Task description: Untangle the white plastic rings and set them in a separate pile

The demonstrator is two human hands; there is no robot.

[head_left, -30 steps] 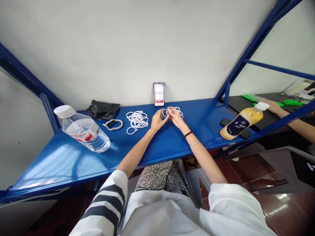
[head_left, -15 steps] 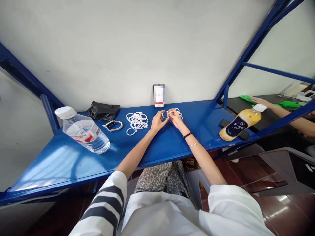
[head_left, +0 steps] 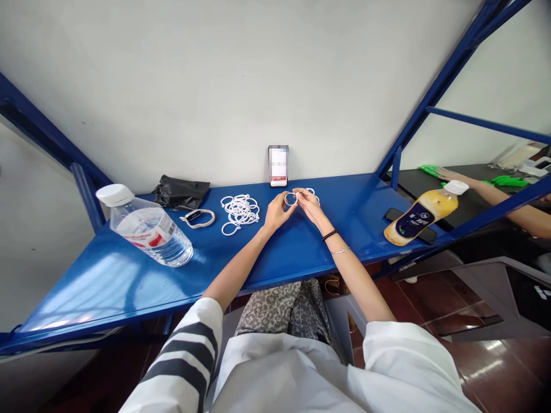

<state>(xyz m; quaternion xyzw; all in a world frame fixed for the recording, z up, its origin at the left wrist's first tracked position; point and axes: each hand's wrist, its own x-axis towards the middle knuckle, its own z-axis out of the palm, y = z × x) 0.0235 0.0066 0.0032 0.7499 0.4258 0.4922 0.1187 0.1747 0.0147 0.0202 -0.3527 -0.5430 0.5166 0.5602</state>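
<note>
Between my two hands is a single white plastic ring, held up above the blue table. My left hand is closed on the ring's left side with thumb and fingers. On its right side, the fingertips of my right hand pinch the ring near its joint. Partly hidden behind my right hand lie a few more white rings. To the left of my left hand, several similar rings form a loose, overlapping pile.
A phone leans against the wall. On the left are a water bottle, a black plastic bag and a wristband. A yellow drink bottle stands right, by a dark device. Another person's arm reaches over the neighbouring table.
My right fingers have shifted slightly on the ring and the index finger is now straighter. The ring stays between both hands. Everything else on the table is unchanged.
</note>
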